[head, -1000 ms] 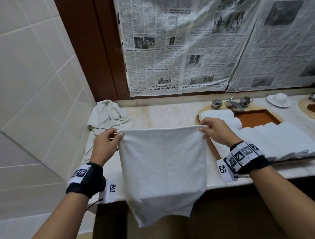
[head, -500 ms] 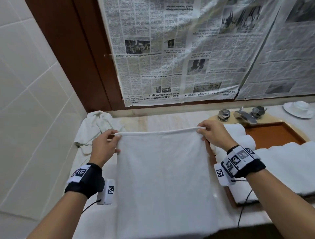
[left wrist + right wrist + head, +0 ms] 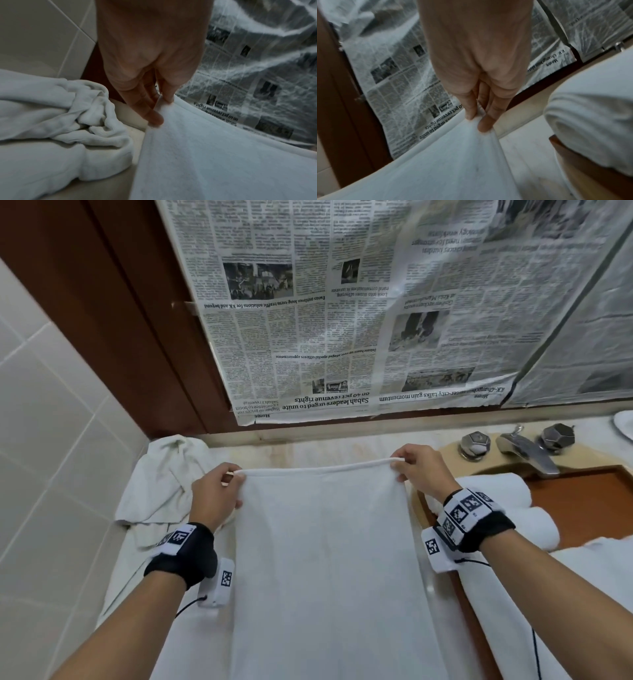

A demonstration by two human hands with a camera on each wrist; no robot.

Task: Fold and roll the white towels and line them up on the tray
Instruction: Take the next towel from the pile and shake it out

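A white towel [image 3: 325, 559] stretches over the marble counter, its far edge lifted and pulled taut between both hands. My left hand [image 3: 219, 491] pinches the far left corner [image 3: 161, 106]. My right hand [image 3: 416, 470] pinches the far right corner [image 3: 479, 119]. The towel [image 3: 214, 155] [image 3: 445, 162] runs down toward me and out of the bottom of the head view. To the right, the brown wooden tray [image 3: 582, 501] holds rolled white towels [image 3: 513, 498], also seen in the right wrist view [image 3: 590, 121].
A crumpled heap of white towels [image 3: 164, 481] [image 3: 60, 121] lies at the counter's far left by the tiled wall. A metal tap with two knobs [image 3: 520, 450] stands behind the tray. Newspaper [image 3: 376, 302] covers the wall behind. A flat white towel [image 3: 599, 594] lies at right.
Both hands have moved the towel forward over the counter, so it now lies along the counter instead of hanging off the front edge. The head view has come closer and tilted.
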